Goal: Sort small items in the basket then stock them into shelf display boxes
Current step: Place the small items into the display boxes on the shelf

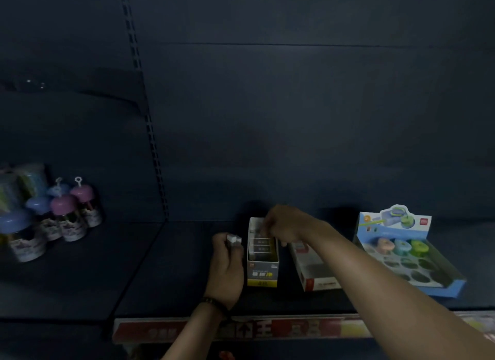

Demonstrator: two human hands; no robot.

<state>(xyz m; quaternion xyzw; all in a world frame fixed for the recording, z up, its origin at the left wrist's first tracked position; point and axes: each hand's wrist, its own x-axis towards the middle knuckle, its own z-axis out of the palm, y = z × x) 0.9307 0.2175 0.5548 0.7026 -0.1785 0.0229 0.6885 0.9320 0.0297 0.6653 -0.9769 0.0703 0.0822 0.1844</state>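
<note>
A narrow grey display box (262, 275) with a yellow front strip stands on the dark shelf, holding a row of small dark boxed erasers (262, 248). My right hand (284, 223) reaches over the back of this box, fingers pinched on one small item inside it. My left hand (226, 263) is just left of the box, closed around small white wrapped items (233, 239). The basket is out of view.
A white and red display box (312, 268) lies right of the grey one. Further right is a blue tray (412, 257) with round coloured items and several vacant holes. Capped bottles (67, 212) stand on the left shelf. A price strip (241, 329) runs along the shelf's front edge.
</note>
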